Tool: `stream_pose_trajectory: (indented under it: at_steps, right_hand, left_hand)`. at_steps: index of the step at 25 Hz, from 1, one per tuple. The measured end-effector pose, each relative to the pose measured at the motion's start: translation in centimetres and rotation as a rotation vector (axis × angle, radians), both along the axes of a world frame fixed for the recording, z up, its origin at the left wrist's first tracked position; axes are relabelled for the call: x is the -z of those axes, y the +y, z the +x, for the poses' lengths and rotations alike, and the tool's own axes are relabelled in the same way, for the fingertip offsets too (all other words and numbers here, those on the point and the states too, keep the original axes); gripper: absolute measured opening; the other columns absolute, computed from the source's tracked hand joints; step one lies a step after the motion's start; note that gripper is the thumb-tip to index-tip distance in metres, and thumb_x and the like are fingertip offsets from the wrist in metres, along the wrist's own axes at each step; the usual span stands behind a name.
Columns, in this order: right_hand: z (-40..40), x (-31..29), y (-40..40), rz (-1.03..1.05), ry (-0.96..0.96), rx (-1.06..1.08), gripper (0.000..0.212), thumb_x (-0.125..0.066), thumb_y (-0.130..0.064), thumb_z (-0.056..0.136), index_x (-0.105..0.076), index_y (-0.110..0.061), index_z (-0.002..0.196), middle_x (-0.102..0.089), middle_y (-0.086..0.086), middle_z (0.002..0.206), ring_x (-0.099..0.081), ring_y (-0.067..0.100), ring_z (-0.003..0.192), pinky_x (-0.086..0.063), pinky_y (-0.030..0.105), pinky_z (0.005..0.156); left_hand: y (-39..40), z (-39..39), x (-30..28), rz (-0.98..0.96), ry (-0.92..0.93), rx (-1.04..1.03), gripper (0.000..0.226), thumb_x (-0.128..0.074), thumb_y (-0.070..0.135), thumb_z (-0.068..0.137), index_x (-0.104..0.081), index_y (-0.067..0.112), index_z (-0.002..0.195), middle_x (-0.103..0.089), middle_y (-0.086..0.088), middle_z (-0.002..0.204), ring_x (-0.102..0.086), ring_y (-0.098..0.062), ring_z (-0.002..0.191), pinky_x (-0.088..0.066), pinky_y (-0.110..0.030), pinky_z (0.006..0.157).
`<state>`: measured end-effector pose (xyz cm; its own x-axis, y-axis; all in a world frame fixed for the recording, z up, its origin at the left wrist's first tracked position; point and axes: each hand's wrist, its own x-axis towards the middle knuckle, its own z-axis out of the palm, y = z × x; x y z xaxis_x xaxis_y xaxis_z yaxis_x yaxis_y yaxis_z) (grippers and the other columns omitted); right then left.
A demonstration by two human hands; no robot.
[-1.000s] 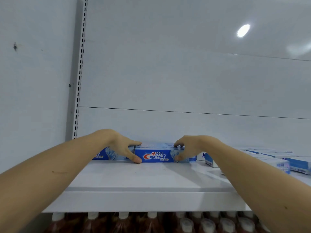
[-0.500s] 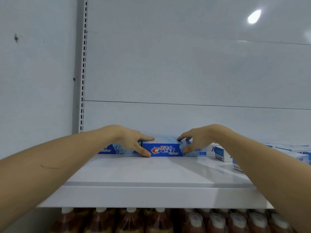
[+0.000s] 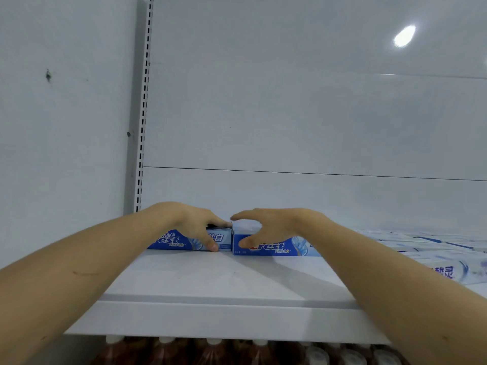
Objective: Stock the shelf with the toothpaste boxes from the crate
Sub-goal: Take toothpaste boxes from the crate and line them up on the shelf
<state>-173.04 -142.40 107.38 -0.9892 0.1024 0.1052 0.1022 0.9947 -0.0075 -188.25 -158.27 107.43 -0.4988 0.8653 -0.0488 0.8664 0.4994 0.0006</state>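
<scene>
Two boxes at back of shelf (image 3: 210,280), end to end, near its left end: left box (image 3: 184,241) and right box (image 3: 276,247), narrow gap between. Half second ago both hands clamped single box; now they have parted, one per box. Left hand (image 3: 195,227): thumb on front face, fingers over top, holding left box. Right hand (image 3: 274,227): wide span, thumb at front, forefinger above top, loose hold on right box. Judgement: squaring row. More boxes (image 3: 434,246) lie right. Crate unseen.
</scene>
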Motion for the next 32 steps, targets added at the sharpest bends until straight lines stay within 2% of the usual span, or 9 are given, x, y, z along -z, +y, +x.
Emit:
stream_pose_trajectory:
  at_steps: [3, 7, 12, 16, 19, 22, 26, 29, 32]
  right_hand:
    - [-0.7, 0.6, -0.7, -0.018, -0.035, -0.032, 0.057, -0.058, -0.047, 0.093, -0.033, -0.044, 0.144, -0.042, -0.009, 0.143, -0.053, 0.02, 0.114, -0.044, 0.039, 0.1]
    - [-0.2, 0.7, -0.2, -0.064, -0.008, -0.019, 0.046, -0.054, -0.037, 0.096, -0.041, -0.043, 0.14, -0.043, -0.009, 0.142, -0.052, 0.021, 0.115, -0.045, 0.038, 0.098]
    - [0.3, 0.6, -0.6, -0.072, 0.022, -0.05, 0.042, -0.057, -0.029, 0.094, -0.048, -0.041, 0.134, -0.047, -0.012, 0.13, -0.054, 0.02, 0.11, -0.047, 0.033, 0.087]
    - [1.3, -0.2, -1.0, -0.078, 0.048, -0.082, 0.042, -0.062, -0.024, 0.09, -0.055, -0.042, 0.128, -0.051, -0.015, 0.128, -0.056, 0.019, 0.112, -0.048, 0.034, 0.093]
    - [0.8, 0.3, -1.2, -0.061, 0.066, -0.06, 0.045, -0.062, -0.022, 0.091, -0.053, -0.036, 0.132, -0.052, -0.01, 0.132, -0.056, 0.019, 0.111, -0.049, 0.035, 0.092]
    - [0.1, 0.9, -1.2, -0.041, 0.122, -0.031, 0.047, -0.064, -0.026, 0.092, -0.05, -0.028, 0.137, -0.052, -0.006, 0.136, -0.054, 0.02, 0.113, -0.047, 0.034, 0.093]
    - [2.0, -0.4, 1.1, 0.106, 0.015, 0.12, 0.072, -0.073, -0.042, 0.084, -0.038, -0.03, 0.145, -0.043, -0.005, 0.146, -0.049, 0.023, 0.126, -0.043, 0.038, 0.101]
    - [3.7, -0.9, 4.3, 0.256, -0.083, 0.322, 0.079, -0.077, -0.043, 0.077, -0.04, -0.028, 0.145, -0.046, -0.002, 0.144, -0.051, 0.024, 0.124, -0.044, 0.044, 0.102]
    - [3.5, -0.7, 5.9, 0.197, -0.082, 0.334, 0.075, -0.078, -0.048, 0.076, -0.048, -0.025, 0.141, -0.054, -0.001, 0.132, -0.055, 0.022, 0.108, -0.048, 0.042, 0.098]
  left_hand:
    - [-0.1, -0.4, 0.1, 0.013, -0.027, 0.036, 0.055, -0.069, 0.052, 0.082, -0.045, 0.056, 0.131, -0.062, 0.016, 0.118, -0.064, -0.012, 0.102, -0.052, -0.039, 0.095]
    - [-0.2, -0.5, 0.0, 0.01, -0.014, 0.045, 0.064, -0.069, 0.053, 0.084, -0.039, 0.051, 0.141, -0.061, 0.014, 0.122, -0.064, -0.013, 0.101, -0.054, -0.04, 0.093]
    - [-0.2, -0.2, 0.0, 0.018, -0.019, 0.067, 0.063, -0.068, 0.047, 0.086, -0.039, 0.046, 0.142, -0.059, 0.01, 0.127, -0.061, -0.016, 0.108, -0.052, -0.041, 0.096]
    - [-0.1, 0.0, 0.0, 0.034, -0.011, 0.051, 0.068, -0.07, 0.043, 0.086, -0.035, 0.04, 0.145, -0.054, 0.007, 0.133, -0.058, -0.017, 0.112, -0.051, -0.04, 0.098]
    - [-0.1, 0.2, -0.1, 0.021, -0.003, 0.011, 0.071, -0.073, 0.037, 0.086, -0.034, 0.037, 0.145, -0.046, 0.008, 0.144, -0.05, -0.016, 0.122, -0.045, -0.036, 0.102]
    - [0.2, 0.6, -1.2, -0.039, -0.006, -0.036, 0.083, -0.078, 0.03, 0.081, -0.029, 0.034, 0.149, -0.037, 0.005, 0.153, -0.038, -0.018, 0.138, -0.038, -0.039, 0.111]
    - [1.5, 1.6, -2.2, -0.018, -0.08, -0.078, 0.107, -0.079, 0.06, 0.068, -0.018, 0.039, 0.153, -0.033, 0.008, 0.156, -0.036, -0.02, 0.141, -0.034, -0.048, 0.114]
    - [3.0, 2.4, -2.3, -0.033, -0.047, -0.033, 0.092, -0.074, 0.065, 0.071, -0.035, 0.036, 0.149, -0.042, 0.012, 0.15, -0.04, -0.02, 0.139, -0.039, -0.049, 0.11]
    - [4.1, 3.1, -2.6, -0.051, -0.047, -0.044, 0.08, -0.075, 0.052, 0.078, -0.041, 0.03, 0.147, -0.043, 0.008, 0.149, -0.042, -0.022, 0.136, -0.043, -0.049, 0.106]
